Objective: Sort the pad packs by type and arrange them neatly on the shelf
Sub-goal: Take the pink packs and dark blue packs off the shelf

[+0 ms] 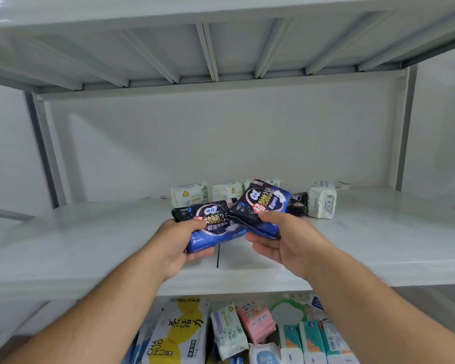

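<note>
Left hand (180,241) grips one dark blue plastic pad pack (210,227), fingers curled round it. Right hand (281,241) pinches a second matching dark blue pack (263,203). Both packs are held above the white metal shelf (90,240), corners touching; white-green packs (189,193) stand behind.

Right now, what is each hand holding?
Left hand: grips a dark blue plastic pad pack.
Right hand: grips a second dark blue pack.
</note>
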{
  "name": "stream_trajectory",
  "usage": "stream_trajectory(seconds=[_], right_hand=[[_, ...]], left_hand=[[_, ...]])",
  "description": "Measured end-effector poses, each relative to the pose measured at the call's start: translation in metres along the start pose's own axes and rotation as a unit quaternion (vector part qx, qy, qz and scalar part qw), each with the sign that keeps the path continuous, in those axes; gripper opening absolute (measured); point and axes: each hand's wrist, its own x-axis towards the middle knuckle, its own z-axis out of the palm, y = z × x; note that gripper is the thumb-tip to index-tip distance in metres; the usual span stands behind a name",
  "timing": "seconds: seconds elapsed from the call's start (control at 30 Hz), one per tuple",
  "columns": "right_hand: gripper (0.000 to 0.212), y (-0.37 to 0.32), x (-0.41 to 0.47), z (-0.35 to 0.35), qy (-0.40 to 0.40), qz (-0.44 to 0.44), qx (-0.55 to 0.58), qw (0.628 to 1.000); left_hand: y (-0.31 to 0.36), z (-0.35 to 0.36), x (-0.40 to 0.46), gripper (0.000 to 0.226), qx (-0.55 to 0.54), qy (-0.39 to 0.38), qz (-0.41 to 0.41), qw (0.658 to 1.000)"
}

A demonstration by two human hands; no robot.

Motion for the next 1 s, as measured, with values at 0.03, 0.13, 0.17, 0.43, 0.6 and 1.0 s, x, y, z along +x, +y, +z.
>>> stream_trajectory(seconds=[0.03, 0.13, 0.17, 0.43, 0.6, 1.0], right_hand=[[0.027, 0.004, 0.000, 0.007, 0.004, 0.010, -0.025, 1.000], [0.045, 0.009, 0.005, 0.017, 0.056, 0.031, -0.129, 0.990], [0.052, 0.009, 0.009, 0.016, 0.074, 0.025, -0.171, 0.982], [0.115, 0.006, 0.046, -0.011, 0.157, -0.089, -0.424, 0.888], [0.133, -0.009, 0.051, -0.021, -0.003, -0.127, -0.461, 0.878], [0.025, -0.023, 0.030, -0.054, -0.052, -0.183, -0.522, 0.831]], left_hand=[[-0.002, 0.006, -0.002, 0.014, -0.028, -0.007, -0.010, 1.000], [-0.009, 0.016, 0.001, 0.016, -0.064, -0.012, -0.021, 0.998], [-0.010, 0.016, 0.002, 0.019, -0.068, -0.015, -0.024, 0.997], [-0.010, -0.001, 0.018, 0.031, -0.024, -0.067, -0.027, 0.997], [-0.006, -0.007, 0.021, 0.033, 0.026, -0.131, 0.010, 0.991], [-0.007, -0.016, 0.018, 0.024, 0.111, -0.098, 0.092, 0.985]])
